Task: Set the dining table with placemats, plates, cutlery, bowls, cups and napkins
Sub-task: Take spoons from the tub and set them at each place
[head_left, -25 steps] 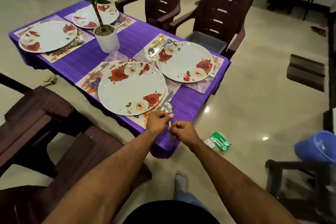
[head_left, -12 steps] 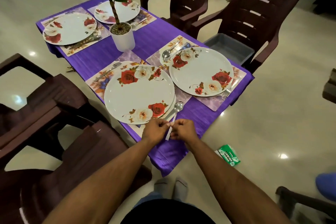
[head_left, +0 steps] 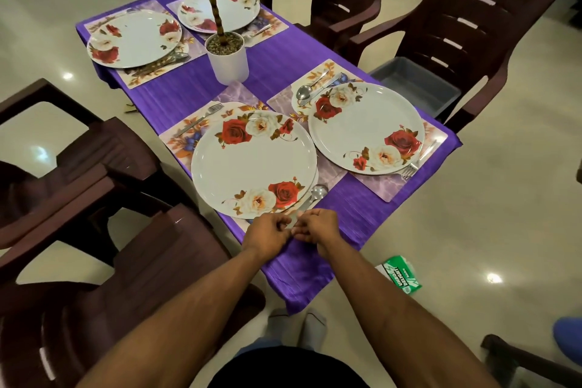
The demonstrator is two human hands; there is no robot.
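**Both hands meet on the cutlery handles at the near table edge**

The left hand (head_left: 267, 235) and the right hand (head_left: 318, 227) sit knuckle to knuckle over the near edge of the purple tablecloth (head_left: 315, 264), fingers curled inward. Between them shows a sliver of metal, apparently the handle ends of the cutlery; both hands seem to pinch it, though the fingers hide the contact itself. Neither hand is clearly nearer: they share the same end.

Just beyond the knuckles, the spoon (head_left: 318, 191) runs away from the hands, its long axis slanting up and to the right, bowl at the far end, beside the right rim of the nearest plate (head_left: 252, 164). What looks like a knife lies alongside it, partly under the plate's rim. The likely move is a small straightening along that axis, so the pieces lie parallel to the plate's edge on the placemat (head_left: 179, 138).

Beyond and left of the hands, a fork (head_left: 201, 118) lies on the same placemat. Further right stands a second plate (head_left: 367, 127) with its own spoon and fork. Well beyond are a potted plant (head_left: 226, 57) and two more set places. No bowls, cups or napkins are visible yet.
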